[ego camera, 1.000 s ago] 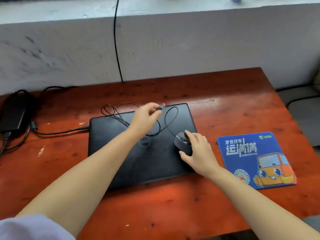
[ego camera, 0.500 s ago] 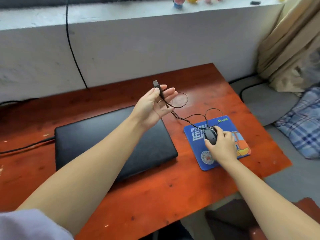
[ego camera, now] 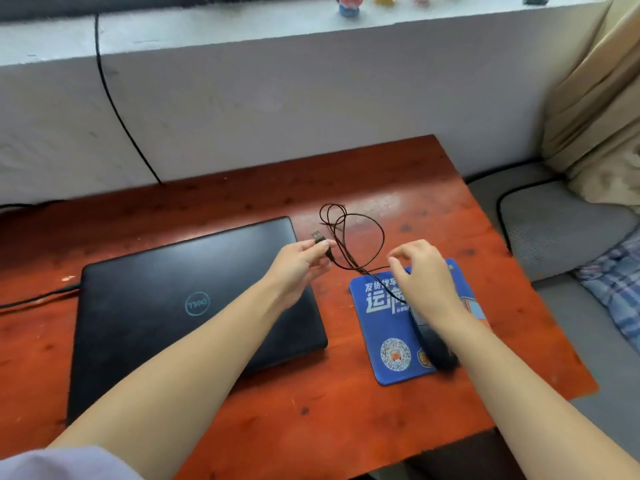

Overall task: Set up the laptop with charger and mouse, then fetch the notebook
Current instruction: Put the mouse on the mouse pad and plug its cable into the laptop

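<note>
A closed black laptop (ego camera: pixel 166 306) lies on the red wooden table (ego camera: pixel 398 188). My left hand (ego camera: pixel 298 265) hovers over its right edge, pinching the USB plug (ego camera: pixel 317 235) of the mouse cable (ego camera: pixel 360 233), which loops in the air. The black mouse (ego camera: pixel 434 344) rests on the blue mouse pad (ego camera: pixel 384 327) to the laptop's right, partly hidden under my right forearm. My right hand (ego camera: pixel 422 271) hangs above the pad's far edge with fingers loosely curled and apart, holding nothing. A charger cable (ego camera: pixel 34 299) meets the laptop's left side. No notebook is in view.
A white wall ledge (ego camera: pixel 277 26) runs behind the table, with small figurines (ego camera: pixel 348 6) on it and a black cord (ego camera: pixel 114 98) hanging down. A grey cushion (ego camera: pixel 561 230), beige curtain (ego camera: pixel 595 98) and plaid cloth (ego camera: pixel 616 285) lie to the right of the table.
My right hand has let go of the mouse on the pad and lifted toward the cable. My left hand has lowered and turned, still pinching the USB plug.
</note>
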